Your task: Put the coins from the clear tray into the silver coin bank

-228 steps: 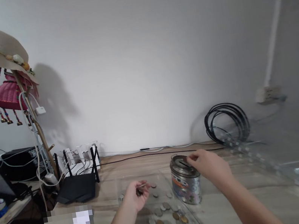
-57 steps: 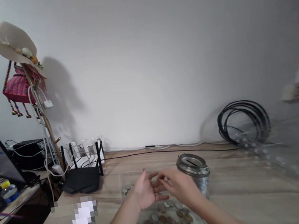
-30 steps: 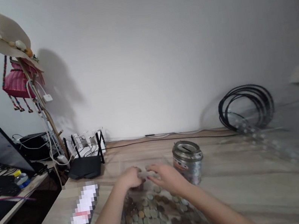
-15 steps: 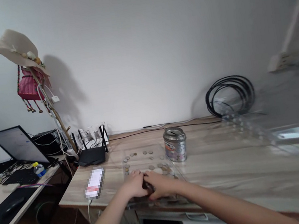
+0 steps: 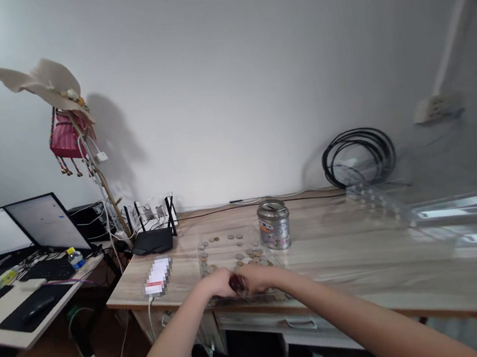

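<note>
My left hand (image 5: 218, 283) and my right hand (image 5: 259, 277) meet at the near edge of a clear tray (image 5: 200, 252) on the wooden desk (image 5: 347, 258). Both hands are curled, with their fingers pressed together round a small dark thing (image 5: 236, 283) that I cannot make out. Several loose coins (image 5: 238, 258) lie scattered in the tray just beyond my hands. A round metal money tin (image 5: 274, 224) with a slot in its lid stands upright at the tray's far right, apart from both hands.
A black router (image 5: 153, 239) and a blurred-out white object (image 5: 157, 276) sit on the desk's left part. A stand holds a hat (image 5: 46, 82) and a pink bag (image 5: 66, 140). Two monitors (image 5: 17, 224) are on a side desk. Coiled black cable (image 5: 358, 155) leans on the wall. A drawer (image 5: 262, 321) is under the desk's edge.
The view has pulled back and away from the desk. My hands have come from the middle of the tray to its near edge and stay closed together.
</note>
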The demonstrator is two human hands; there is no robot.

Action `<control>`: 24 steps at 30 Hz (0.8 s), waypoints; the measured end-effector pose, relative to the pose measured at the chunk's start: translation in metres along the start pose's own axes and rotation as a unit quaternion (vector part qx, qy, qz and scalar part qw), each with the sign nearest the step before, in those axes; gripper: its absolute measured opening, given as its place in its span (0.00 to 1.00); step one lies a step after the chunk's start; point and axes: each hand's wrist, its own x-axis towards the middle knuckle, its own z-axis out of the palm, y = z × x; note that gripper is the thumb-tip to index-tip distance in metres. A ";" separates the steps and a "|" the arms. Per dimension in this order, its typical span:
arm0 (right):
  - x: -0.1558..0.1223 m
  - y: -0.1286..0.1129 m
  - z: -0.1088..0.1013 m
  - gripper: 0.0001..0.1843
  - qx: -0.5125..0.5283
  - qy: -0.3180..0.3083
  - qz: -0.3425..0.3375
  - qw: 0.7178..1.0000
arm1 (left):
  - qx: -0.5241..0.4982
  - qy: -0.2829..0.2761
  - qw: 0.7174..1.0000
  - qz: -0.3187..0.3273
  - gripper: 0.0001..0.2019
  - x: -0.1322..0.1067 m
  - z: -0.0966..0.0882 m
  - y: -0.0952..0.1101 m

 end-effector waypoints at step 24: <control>-0.024 0.027 -0.039 0.11 -0.091 -0.070 0.055 0.992 | 0.349 -0.148 0.919 0.110 0.11 0.011 -0.005 0.006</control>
